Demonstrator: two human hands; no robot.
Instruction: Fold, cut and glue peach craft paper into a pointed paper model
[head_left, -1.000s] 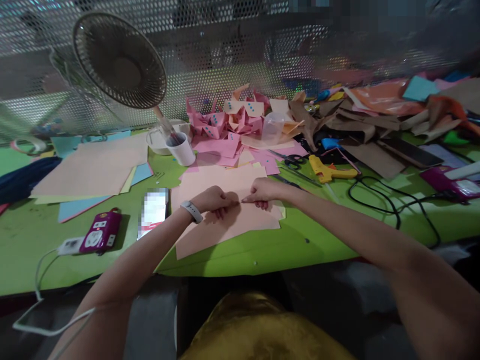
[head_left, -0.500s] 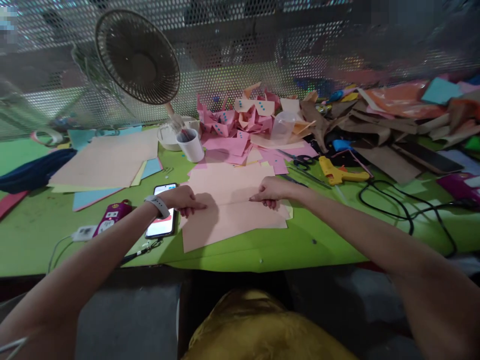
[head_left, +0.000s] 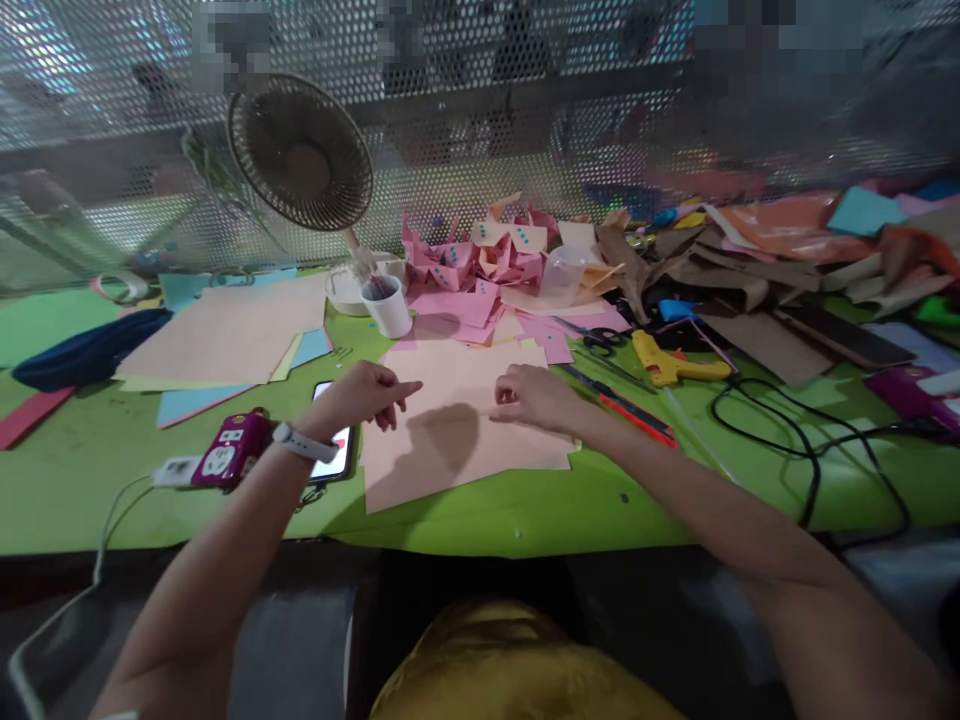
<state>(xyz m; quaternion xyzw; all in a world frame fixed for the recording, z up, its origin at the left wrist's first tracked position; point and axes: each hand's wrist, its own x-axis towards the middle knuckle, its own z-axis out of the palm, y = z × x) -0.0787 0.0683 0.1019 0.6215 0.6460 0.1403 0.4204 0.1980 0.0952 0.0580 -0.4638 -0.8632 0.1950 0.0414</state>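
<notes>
A pale peach sheet of paper (head_left: 450, 465) lies on the green table in front of me, with a faint crease across its middle. Over its left part hovers my left hand (head_left: 373, 393), index finger stretched out and the other fingers loosely bent, holding nothing. My right hand (head_left: 532, 397) is at the sheet's right part, fingers loosely curved and apart, nothing seen in them. Whether its fingertips touch the paper I cannot tell. A lit phone (head_left: 341, 462) lies partly hidden beneath my left wrist. Beside my right forearm rests a red and black cutter knife (head_left: 637, 417).
Black-handled scissors (head_left: 601, 341) and a yellow glue gun (head_left: 671, 362) with a black cable lie right. Behind stand a white cup (head_left: 387, 305), a fan (head_left: 304, 160) and pink folded paper shapes (head_left: 450, 262). Left are stacked sheets (head_left: 225, 330) and a purple power strip (head_left: 234, 448).
Both hands have come up from the crease line, where their index fingers pressed the sheet. The right hand's fingers have loosened. The red cutter knife now shows beside my right forearm.
</notes>
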